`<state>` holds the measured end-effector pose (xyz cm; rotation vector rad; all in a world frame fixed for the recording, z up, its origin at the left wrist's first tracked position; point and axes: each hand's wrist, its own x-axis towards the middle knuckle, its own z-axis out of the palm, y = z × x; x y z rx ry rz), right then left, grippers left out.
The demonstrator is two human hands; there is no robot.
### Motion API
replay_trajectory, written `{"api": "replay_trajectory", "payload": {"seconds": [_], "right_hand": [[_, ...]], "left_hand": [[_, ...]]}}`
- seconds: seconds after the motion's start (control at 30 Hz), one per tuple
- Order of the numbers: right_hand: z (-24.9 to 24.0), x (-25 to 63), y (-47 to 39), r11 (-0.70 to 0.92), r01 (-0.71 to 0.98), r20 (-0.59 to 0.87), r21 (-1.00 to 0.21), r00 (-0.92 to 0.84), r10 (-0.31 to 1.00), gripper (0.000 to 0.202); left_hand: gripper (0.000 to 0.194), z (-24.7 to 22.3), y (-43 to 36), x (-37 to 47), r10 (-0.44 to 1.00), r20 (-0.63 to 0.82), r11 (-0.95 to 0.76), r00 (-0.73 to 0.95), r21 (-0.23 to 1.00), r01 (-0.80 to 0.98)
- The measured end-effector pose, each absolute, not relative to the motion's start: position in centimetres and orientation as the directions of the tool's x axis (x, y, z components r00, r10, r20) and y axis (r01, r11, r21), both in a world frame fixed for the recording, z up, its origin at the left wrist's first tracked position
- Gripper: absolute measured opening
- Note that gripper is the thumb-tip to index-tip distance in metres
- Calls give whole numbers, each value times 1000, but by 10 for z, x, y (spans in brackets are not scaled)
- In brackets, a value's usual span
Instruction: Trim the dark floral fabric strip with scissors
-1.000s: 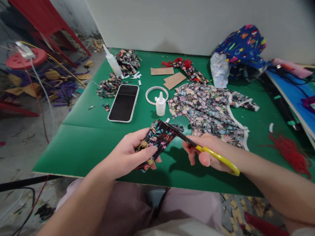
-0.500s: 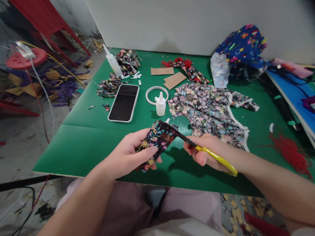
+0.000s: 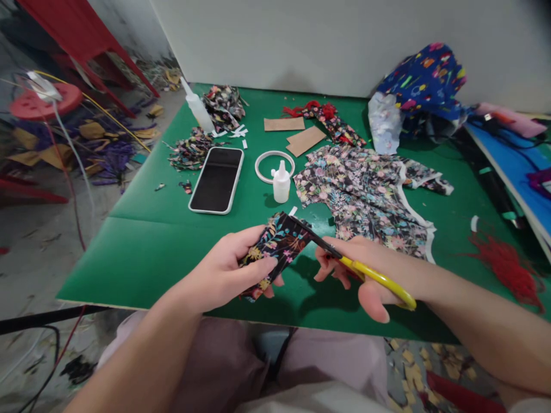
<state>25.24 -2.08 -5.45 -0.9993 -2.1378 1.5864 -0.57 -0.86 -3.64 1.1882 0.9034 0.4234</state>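
Fingers of the left hand (image 3: 226, 267) clamp a folded floral cloth (image 3: 282, 245) above the green table (image 3: 142, 252), near a small white bottle (image 3: 281, 186), while the right hand (image 3: 370, 255), its thumb apart from the other fingers, holds yellow-handled scissors (image 3: 355, 266) whose blades meet the cloth's far end.

phone (image 3: 216, 180) (lying face up) | red stool (image 3: 21, 108) | red chair (image 3: 88, 31)
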Motion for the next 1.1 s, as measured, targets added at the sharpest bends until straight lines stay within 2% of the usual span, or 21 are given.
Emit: {"api": "replay_trajectory", "payload": {"seconds": [0.2,0.47,0.63,0.83,1.0,1.1], "right_hand": [[-61,251,-21,96,289,-153,-952,-726,671,85],[-63,250,-23,110,244,-104,-963,-719,687,81],[-59,247,-23,81,325,-172,-942,-677,715,63],[-60,240,-26,-103,356,-305,-929,-577,758,46],[-62,236,-30,-162,305,-314,-939,-561,766,41],[-62,236,-30,-177,338,-344,-924,-540,768,43]], "left_hand": [[19,-37,-8,0,686,-388,340,616,919,201],[15,-42,-10,2,687,-356,344,634,927,147],[14,-40,-10,2,680,-352,342,643,928,147],[16,-39,-9,2,683,-369,346,631,923,166],[14,-38,-8,3,681,-368,340,633,925,172],[14,-38,-8,3,673,-372,340,639,923,179]]}}
